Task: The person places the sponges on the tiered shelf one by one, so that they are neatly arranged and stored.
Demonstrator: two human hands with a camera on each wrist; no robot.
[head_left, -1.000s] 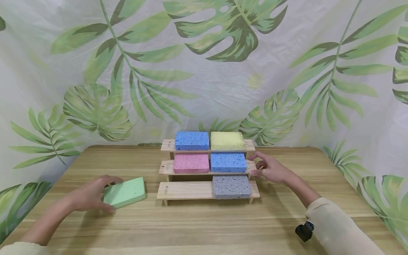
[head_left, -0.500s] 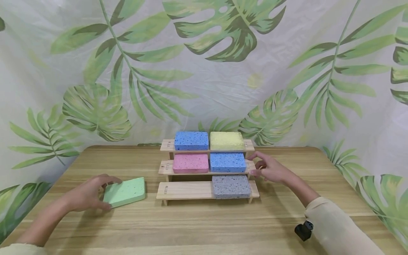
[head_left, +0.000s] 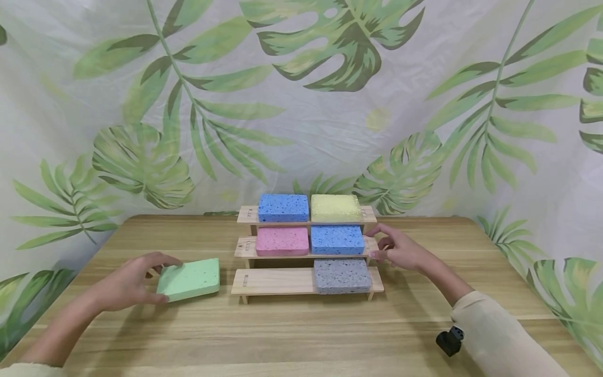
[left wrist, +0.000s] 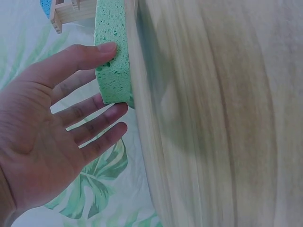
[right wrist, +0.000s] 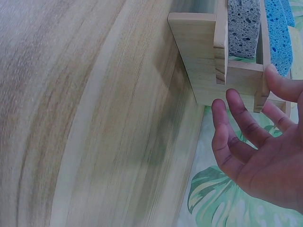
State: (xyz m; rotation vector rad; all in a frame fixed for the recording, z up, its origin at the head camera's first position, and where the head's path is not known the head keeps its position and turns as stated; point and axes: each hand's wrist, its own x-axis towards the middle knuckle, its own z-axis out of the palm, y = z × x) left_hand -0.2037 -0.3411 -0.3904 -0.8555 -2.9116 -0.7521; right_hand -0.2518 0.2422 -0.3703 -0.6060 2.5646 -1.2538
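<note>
My left hand (head_left: 134,283) pinches the near-left end of a light green sponge (head_left: 190,278), thumb on the front side. In the left wrist view the thumb lies across the sponge (left wrist: 111,56), and the lower fingers stretch out past its end. Whether the sponge is clear of the table cannot be told. My right hand (head_left: 400,250) grips the right end of the middle step of a three-step wooden rack (head_left: 278,281). The right wrist view has its thumb on the step's edge, two fingers apart from the wood below.
On the rack sit a blue sponge (head_left: 283,208) and a yellow sponge (head_left: 335,208) on top. A pink sponge (head_left: 282,241) and another blue sponge (head_left: 337,240) fill the middle; a grey sponge (head_left: 342,276) sits bottom right. A leaf-print curtain (head_left: 301,131) hangs behind the table (head_left: 301,335).
My left hand has taken hold of the green sponge, which has shifted slightly right and away from me, turning a little. My right hand has stayed at the rack.
</note>
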